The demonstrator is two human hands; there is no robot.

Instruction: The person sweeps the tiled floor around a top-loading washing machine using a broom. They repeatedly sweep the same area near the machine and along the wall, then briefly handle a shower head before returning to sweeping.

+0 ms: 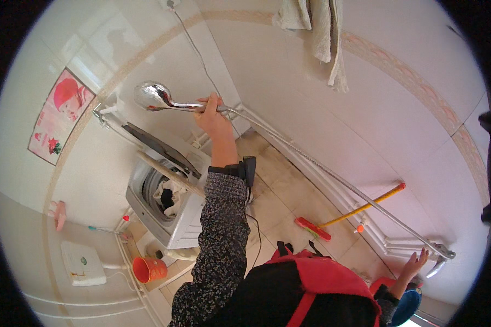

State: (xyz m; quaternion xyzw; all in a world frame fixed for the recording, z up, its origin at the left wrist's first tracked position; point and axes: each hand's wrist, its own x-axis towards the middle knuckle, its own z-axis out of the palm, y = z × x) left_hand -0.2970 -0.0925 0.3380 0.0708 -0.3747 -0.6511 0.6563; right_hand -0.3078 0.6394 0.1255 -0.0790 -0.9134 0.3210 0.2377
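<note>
My left hand (pixel 216 126) is raised and wrapped round the handle of a chrome shower head (pixel 154 96), whose round head points left. From the handle a metal hose (pixel 316 162) runs down to the right, to a wall tap (pixel 441 256). Close beside that tap is my right hand (pixel 413 268), fingers stretched out and apart, holding nothing. Whether its fingertips touch the tap I cannot tell. Behind my left forearm stands a washing machine (pixel 188 233) with its lid up and cloths (pixel 171 197) in the drum.
A broom (pixel 363 210) with a yellow handle leans near the right wall's pipes. An orange bucket (pixel 150 270) stands at lower left, below a white toilet cistern (pixel 84 263). Towels (pixel 322 32) hang on the far wall. A blue basin (pixel 406 309) is under my right arm.
</note>
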